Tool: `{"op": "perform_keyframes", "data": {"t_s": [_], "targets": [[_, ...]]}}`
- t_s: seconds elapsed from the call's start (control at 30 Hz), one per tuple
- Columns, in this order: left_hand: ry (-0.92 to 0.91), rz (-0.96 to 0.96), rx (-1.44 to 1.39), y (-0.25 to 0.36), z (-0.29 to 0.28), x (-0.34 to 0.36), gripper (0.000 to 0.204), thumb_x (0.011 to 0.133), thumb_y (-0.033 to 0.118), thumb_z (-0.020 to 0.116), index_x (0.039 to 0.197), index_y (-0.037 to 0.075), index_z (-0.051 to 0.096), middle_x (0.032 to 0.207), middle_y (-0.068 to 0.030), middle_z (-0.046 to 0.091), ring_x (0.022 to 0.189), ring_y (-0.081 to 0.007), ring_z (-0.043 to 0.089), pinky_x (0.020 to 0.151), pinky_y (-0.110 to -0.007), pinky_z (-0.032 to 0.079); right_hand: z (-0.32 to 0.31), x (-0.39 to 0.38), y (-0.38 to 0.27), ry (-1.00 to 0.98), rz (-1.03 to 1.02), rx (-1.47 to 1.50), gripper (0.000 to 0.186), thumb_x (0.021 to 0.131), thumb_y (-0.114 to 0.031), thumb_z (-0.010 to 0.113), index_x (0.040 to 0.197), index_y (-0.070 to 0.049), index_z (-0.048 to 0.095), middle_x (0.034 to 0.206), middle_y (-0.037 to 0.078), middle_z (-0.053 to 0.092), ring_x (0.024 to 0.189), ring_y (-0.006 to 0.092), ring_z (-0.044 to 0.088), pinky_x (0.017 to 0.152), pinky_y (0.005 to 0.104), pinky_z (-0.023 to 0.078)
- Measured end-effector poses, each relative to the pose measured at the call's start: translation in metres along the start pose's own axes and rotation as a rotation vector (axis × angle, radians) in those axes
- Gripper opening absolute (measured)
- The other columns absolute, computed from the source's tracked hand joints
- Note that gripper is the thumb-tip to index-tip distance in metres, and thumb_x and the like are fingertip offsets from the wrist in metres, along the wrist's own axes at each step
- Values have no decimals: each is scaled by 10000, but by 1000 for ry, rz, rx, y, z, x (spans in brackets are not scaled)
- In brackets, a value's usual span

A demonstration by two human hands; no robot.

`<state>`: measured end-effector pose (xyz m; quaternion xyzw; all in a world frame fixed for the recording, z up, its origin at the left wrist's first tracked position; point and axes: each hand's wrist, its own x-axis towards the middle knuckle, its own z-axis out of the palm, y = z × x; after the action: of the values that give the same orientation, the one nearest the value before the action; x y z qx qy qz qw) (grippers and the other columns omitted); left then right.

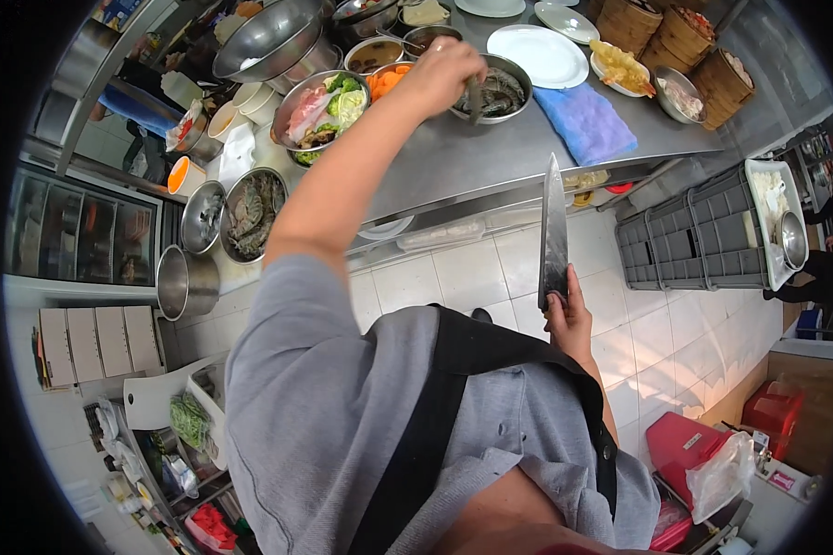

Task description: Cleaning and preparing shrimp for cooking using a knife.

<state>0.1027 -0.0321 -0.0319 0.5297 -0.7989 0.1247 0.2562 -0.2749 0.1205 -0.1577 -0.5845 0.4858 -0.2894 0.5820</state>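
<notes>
My left hand (449, 76) reaches over the steel counter, its fingers closed on a grey shrimp (475, 104) that hangs at the near left rim of a metal bowl. More raw grey shrimp (500, 92) lie in that bowl. Down at my right side, apart from the counter, my right hand (570, 319) grips a large kitchen knife (553, 236) by its handle, the broad blade pointing up and away from me. A folded blue-purple cloth (585, 123) lies to the right of the shrimp bowl.
Left of the bowl stand a bowl of cut vegetables and meat (324, 113) and another bowl of shrimp (252, 215). A white plate (537, 55), a plate of fried food (622, 69) and bamboo steamers (722, 81) stand on the right. Grey crates (694, 236) stand beyond the counter's right end.
</notes>
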Motion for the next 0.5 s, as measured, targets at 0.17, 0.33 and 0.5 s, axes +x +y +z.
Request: {"op": "perform_keyframes", "data": {"t_s": [0.17, 0.33, 0.5], "targets": [[-310, 105, 58, 36, -15, -103, 57, 722, 87, 567, 777, 88, 584, 1044, -55, 560, 1062, -276, 489, 908, -378, 424, 9, 4, -3, -103, 70, -81, 602, 891, -56, 531, 1426, -188, 289, 810, 40, 600, 596, 52, 470, 512, 203, 432], [-439, 192, 275, 32, -9, -147, 158, 748, 107, 551, 888, 119, 622, 1124, -72, 546, 1110, -282, 476, 917, -359, 425, 30, 20, -20, -300, 121, -11, 554, 887, -93, 543, 1401, -170, 350, 702, 20, 554, 533, 63, 449, 454, 222, 405], [-224, -548, 27, 54, -6, -154, 303, 779, 101, 575, 1082, 89, 577, 1118, -133, 546, 1066, -349, 494, 911, -406, 419, 29, 37, -22, -400, 149, 16, 582, 868, -91, 550, 1406, -164, 339, 715, 38, 561, 491, 76, 484, 394, 226, 405]]}}
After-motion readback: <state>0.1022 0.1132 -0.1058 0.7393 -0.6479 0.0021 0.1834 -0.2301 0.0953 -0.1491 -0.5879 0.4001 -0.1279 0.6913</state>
